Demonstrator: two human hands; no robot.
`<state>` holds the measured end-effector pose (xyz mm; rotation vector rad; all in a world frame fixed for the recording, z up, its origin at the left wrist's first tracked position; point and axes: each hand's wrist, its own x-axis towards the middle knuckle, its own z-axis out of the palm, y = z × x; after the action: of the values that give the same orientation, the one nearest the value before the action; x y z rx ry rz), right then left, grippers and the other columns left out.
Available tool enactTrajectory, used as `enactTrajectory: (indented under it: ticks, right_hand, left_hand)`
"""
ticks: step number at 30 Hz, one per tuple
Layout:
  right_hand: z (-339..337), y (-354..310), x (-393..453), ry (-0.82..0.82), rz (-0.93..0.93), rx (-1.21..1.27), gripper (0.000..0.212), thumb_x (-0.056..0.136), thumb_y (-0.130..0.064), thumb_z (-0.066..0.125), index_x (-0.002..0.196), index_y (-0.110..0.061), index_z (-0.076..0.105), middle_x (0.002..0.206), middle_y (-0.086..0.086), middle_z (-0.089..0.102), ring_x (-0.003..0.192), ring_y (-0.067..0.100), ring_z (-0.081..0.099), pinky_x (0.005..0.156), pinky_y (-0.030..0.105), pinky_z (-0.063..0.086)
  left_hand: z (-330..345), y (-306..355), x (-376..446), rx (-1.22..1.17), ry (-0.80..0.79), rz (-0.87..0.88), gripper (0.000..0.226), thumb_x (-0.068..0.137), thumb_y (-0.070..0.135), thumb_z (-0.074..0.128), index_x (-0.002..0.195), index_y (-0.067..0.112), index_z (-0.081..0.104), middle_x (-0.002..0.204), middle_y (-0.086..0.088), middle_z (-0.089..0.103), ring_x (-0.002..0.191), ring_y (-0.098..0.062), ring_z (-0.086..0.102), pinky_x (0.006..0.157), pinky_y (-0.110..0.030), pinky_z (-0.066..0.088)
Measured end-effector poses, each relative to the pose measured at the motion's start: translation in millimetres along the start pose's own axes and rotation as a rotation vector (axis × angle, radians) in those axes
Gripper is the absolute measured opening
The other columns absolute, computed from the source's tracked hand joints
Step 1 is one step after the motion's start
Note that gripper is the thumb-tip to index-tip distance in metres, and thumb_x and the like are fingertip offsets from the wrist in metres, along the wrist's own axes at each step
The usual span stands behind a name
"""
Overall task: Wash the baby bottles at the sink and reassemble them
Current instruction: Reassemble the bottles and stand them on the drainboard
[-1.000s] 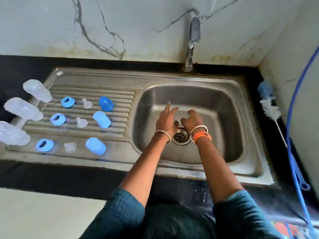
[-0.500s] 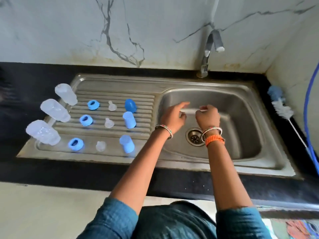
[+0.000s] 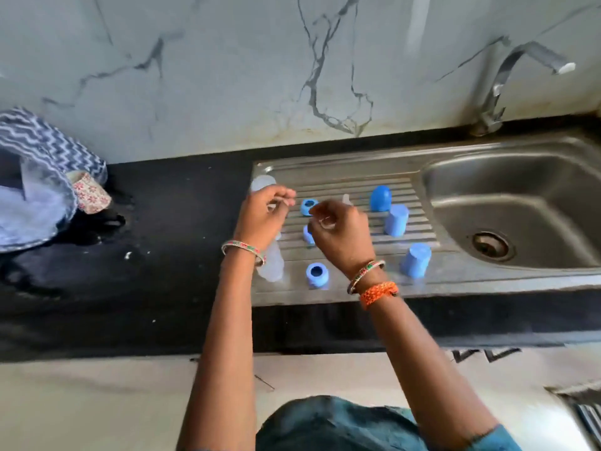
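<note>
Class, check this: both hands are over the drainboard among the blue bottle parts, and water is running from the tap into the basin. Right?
Not quite. In the head view the tap runs no water. Both hands, left and right, are over the drainboard among the blue parts.

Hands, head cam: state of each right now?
Left hand: fingers curled, contents too blurred to tell.
Right hand: fingers curled, contents also unclear.

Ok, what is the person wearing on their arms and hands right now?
Both forearms are bare, with teal sleeves pushed up near the elbows. The left hand has one thin metal bangle with red and green markings at the wrist. The right hand has a similar bangle plus a braided orange thread band below it. No gloves or rings are visible.
</note>
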<state>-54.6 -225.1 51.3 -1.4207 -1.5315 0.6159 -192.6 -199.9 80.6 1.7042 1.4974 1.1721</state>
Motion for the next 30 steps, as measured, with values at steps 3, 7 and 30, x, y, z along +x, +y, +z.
enactTrajectory:
  ticks: [3,7,30]
  right_hand:
    - [59.4,-11.3,-17.4,-0.142,0.020,-0.145,0.041,0.075,-0.047,0.070,0.105,-0.020,0.061,0.108,0.000,0.066,0.100,0.020,0.061,0.079,0.031,0.049]
    - [108.5,-16.9,-25.3,-0.282,0.087,-0.384,0.074,0.070,-0.057,0.073,0.124,-0.018,0.039,0.121,0.008,0.056,0.110,0.029,0.052,0.084,0.041,0.050]
    - [-239.1,114.4,79.0,0.127,0.721,0.647,0.066,0.072,-0.019,0.075,0.131,-0.007,0.050,0.119,0.014,0.060,0.101,0.027,0.063,0.081,0.033,0.055]
  left_hand:
    - [-41.4,-27.3,-18.2,-0.029,0.096,-0.068,0.023,0.090,-0.006,0.046,0.096,0.002,0.067,0.098,-0.014,0.069,0.087,-0.018,0.065,0.073,-0.020,0.054]
    - [-70.0,-56.8,-34.1,-0.020,0.170,-0.221,0.021,0.092,0.002,0.048,0.097,0.011,0.066,0.098,-0.005,0.069,0.095,-0.020,0.065,0.086,-0.041,0.054]
    - [201.0,67.4,60.0,-0.404,-0.327,-0.205,0.035,0.094,-0.004,0.036,0.081,0.018,0.060,0.078,0.002,0.065,0.055,-0.003,0.058,0.054,-0.023,0.042]
